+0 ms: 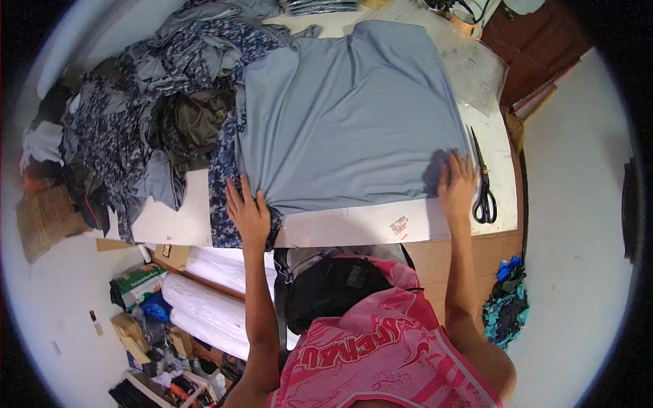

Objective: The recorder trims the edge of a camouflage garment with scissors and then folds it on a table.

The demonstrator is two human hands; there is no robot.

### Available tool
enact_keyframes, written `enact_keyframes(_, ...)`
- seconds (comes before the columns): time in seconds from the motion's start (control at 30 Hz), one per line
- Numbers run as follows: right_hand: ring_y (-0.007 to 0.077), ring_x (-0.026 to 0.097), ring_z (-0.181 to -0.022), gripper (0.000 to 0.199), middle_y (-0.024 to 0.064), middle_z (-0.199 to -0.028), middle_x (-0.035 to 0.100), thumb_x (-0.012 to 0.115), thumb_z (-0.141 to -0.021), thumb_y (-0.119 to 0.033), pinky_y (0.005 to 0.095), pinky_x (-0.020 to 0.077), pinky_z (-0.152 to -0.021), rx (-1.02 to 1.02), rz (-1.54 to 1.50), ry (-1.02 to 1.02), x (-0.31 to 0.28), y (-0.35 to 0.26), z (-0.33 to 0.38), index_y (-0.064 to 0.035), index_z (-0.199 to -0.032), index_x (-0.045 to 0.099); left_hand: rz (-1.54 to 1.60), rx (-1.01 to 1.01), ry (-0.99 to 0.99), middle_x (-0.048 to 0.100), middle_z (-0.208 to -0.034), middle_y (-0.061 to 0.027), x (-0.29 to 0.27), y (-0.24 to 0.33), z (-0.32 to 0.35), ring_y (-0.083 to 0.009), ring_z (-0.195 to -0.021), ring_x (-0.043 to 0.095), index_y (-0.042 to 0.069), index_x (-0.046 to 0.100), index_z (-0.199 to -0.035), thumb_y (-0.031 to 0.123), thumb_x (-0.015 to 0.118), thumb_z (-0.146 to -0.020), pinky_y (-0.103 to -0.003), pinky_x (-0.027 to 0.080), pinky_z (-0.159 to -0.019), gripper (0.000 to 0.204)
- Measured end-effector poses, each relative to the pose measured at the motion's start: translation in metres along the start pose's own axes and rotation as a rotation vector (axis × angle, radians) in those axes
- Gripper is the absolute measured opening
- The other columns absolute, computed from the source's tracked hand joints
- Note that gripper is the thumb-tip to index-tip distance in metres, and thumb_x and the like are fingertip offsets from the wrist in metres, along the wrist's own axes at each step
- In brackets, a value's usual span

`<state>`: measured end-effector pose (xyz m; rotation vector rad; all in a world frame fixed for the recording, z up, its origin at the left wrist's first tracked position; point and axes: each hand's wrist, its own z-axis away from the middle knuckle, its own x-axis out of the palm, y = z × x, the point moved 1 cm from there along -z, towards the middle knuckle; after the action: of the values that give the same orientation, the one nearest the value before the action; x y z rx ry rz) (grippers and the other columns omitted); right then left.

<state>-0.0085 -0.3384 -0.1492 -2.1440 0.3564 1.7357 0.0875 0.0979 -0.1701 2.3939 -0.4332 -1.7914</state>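
Note:
A large grey garment lies spread over the white table, with soft wrinkles fanning across it. Along its left side runs a strip of dark blue camouflage fabric; whether the two are sewn together I cannot tell. My left hand rests flat with fingers apart where the camouflage meets the grey cloth's near left corner. At the near right corner, my right hand touches the grey cloth with its fingers spread. Black-handled scissors lie just right of that hand, blades pointing away from me.
A heap of camouflage and grey garments covers the table's left side. Clear plastic sheeting lies at the far right. Below the table are white wrapped rolls on the left and a pile of blue-green cloth on the right.

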Motion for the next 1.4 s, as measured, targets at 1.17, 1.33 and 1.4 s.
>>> enact_keyframes(1.17,0.0366,0.061,-0.086,0.020,0.0185,-0.091,0.066,0.055,-0.077,0.005,0.0397,0.0483,-0.079,-1.107,-0.939,-0.062,0.022,-0.429,-0.192,-0.0018,-0.091,0.067,0.614,-0.253,0.285,0.064,-0.078,-0.0128,-0.003,-0.053,-0.163,-0.0240,-0.067,0.060,0.002,0.063,-0.098,0.013,0.068,-0.082,-0.034,0.047,-0.063,0.020)
enact_keyframes(1.33,0.0339,0.062,-0.088,0.025,0.0160,-0.096,0.067,0.054,-0.077,0.006,0.0365,0.0492,-0.077,-1.261,-0.863,-0.109,0.022,-0.467,-0.228,-0.0021,-0.097,0.066,0.894,-0.506,0.465,0.061,-0.074,-0.0059,-0.008,-0.100,-0.136,-0.0087,-0.065,0.052,-0.002,0.061,-0.094,0.008,0.065,-0.086,-0.024,0.043,-0.059,0.014)
enact_keyframes(1.4,0.0348,0.061,-0.093,0.024,0.0165,-0.100,0.066,0.059,-0.078,0.001,0.0384,0.0477,-0.082,-1.228,-0.798,-0.309,0.032,-0.477,-0.235,-0.0031,-0.101,0.066,0.906,-0.572,0.442,0.060,-0.078,-0.0025,-0.006,-0.109,-0.133,-0.0072,-0.068,0.052,-0.003,0.059,-0.096,0.008,0.063,-0.088,-0.023,0.043,-0.061,0.014)
